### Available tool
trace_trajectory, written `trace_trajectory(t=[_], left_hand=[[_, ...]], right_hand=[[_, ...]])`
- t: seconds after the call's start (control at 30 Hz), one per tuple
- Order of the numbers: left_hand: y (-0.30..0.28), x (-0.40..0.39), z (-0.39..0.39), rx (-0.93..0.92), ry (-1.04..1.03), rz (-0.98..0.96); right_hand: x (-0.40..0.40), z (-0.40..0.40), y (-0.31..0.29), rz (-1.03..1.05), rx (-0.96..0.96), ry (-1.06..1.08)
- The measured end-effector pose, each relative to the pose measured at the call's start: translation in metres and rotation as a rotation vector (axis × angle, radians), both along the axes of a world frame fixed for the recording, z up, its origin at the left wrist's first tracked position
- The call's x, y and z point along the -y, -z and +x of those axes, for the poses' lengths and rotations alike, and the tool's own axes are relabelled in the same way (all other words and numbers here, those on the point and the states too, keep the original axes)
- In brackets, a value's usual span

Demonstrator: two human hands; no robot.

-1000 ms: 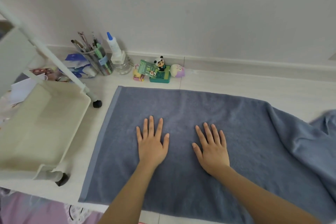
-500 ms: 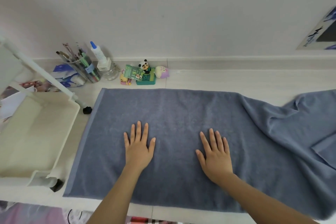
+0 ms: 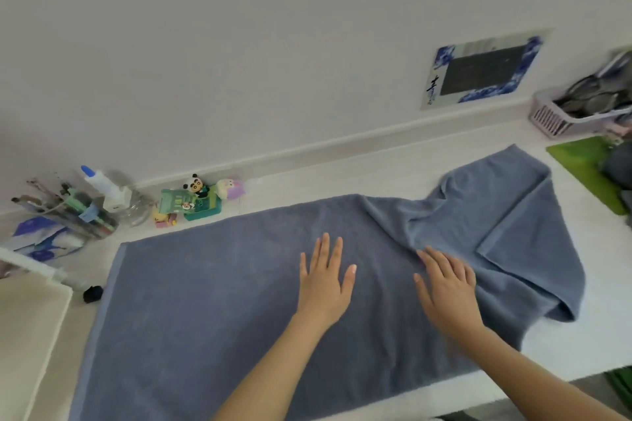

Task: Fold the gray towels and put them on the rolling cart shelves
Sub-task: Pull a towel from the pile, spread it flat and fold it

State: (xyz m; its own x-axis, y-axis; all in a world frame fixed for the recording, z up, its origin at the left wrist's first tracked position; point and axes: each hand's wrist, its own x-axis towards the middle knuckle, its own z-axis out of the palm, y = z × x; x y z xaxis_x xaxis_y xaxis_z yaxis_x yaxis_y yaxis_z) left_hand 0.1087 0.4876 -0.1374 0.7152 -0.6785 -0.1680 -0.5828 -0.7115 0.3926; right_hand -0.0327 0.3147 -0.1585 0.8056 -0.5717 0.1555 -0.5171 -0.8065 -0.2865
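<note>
both hands lie flat with fingers spread on the gray towel (image 3: 212, 301), the left hand (image 3: 325, 278) pinning the smooth middle and the right hand (image 3: 448, 287) resting at the edge of the rumpled part, i'd say to hold the cloth steady and press it flat before a fold. beyond the right hand the towel's far end is bunched and turned over on itself, with a green mat (image 3: 581, 164) and a pink basket (image 3: 561, 118) past it. left of the left hand sit the cart shelf (image 3: 30, 335) with its black caster (image 3: 92, 294), a pen cup (image 3: 82, 215), a glue bottle (image 3: 102, 184) and a panda figurine (image 3: 195, 185), near but clear of the towel.
</note>
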Motion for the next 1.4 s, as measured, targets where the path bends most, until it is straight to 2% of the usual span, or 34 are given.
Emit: trace_trajectory(t=[0.2,0.33,0.43,0.53,0.63,0.73,0.8,0.87,1.03,1.17,1.27,1.4], left_hand=[[-0.013,0.092,-0.029,-0.034,0.183,-0.091],[-0.016,0.153,-0.053,-0.106,0.249,-0.173],[-0.018,0.196,-0.062,-0.231,0.221,-0.208],[-0.02,0.242,-0.066,-0.406,0.11,-0.257],[-0.013,0.291,-0.074,-0.456,0.071,-0.168],[0.002,0.321,-0.087,-0.557,-0.045,-0.108],[0.012,0.333,-0.093,-0.54,-0.124,-0.051],[0.018,0.342,-0.095,-0.517,-0.12,0.012],[0.015,0.343,-0.097,-0.637,-0.13,-0.156],[0.005,0.337,-0.094,-0.69,-0.195,-0.253],[-0.006,0.329,-0.093,-0.741,-0.237,-0.287],[-0.029,0.317,-0.093,-0.884,-0.294,-0.368]], right_hand=[[0.065,-0.054,-0.006,0.036,0.034,0.206],[0.113,-0.076,-0.001,0.228,-0.03,0.3],[0.146,-0.079,0.001,0.352,-0.002,0.296],[0.179,-0.075,0.001,0.414,0.041,0.306],[0.216,-0.072,0.005,0.376,0.06,0.37],[0.249,-0.069,0.007,0.497,0.163,0.366],[0.276,-0.066,0.006,0.573,0.212,0.364],[0.305,-0.057,0.004,0.624,0.211,0.394],[0.367,-0.017,0.002,0.758,0.097,0.517],[0.393,0.016,-0.002,0.807,-0.08,0.502],[0.401,0.026,-0.001,0.906,0.008,0.576],[0.402,0.023,-0.016,1.27,0.32,0.645]])
